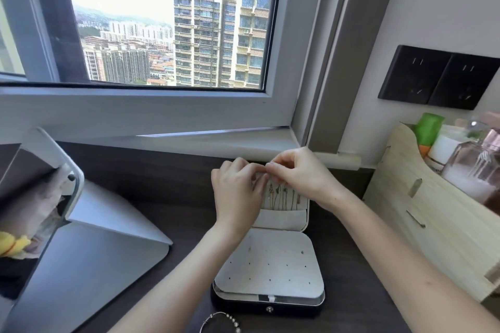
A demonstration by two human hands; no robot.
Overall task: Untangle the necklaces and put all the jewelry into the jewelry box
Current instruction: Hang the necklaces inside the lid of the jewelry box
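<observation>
**Both hands pinching at the top of the open jewellery-box lid**

Above the far edge of the box, meeting fingertip to fingertip: left hand [238, 186] and right hand [300, 176], fingers curled narrow, pinching at the upper ends of the thin gold-toned chain necklaces [281, 199]. Exact strand between the fingertips too fine to tell.

Note the necklaces hanging side by side inside the raised lid of the dark, white-lined, rounded-square jewellery box [243, 305], lower ends tucked behind a white fabric pocket. In the base of the box, nearer the viewer: a flat white panel dotted with small holes.

Just in front of the box, at the lower edge of the view: a silver-toned beaded bracelet [233, 319], outside the box, lying on the dark wood-grain desk [167, 192].

Left of the box: a tilted rounded-rectangle mirror [35, 184] on a grey folded stand. Right of the box: a pale wooden organiser [433, 219] holding bottles and jars. Above and right of the box, on the wall: two black sockets [438, 78]. Behind the box: a white-framed window [162, 105] with tower blocks beyond.
</observation>
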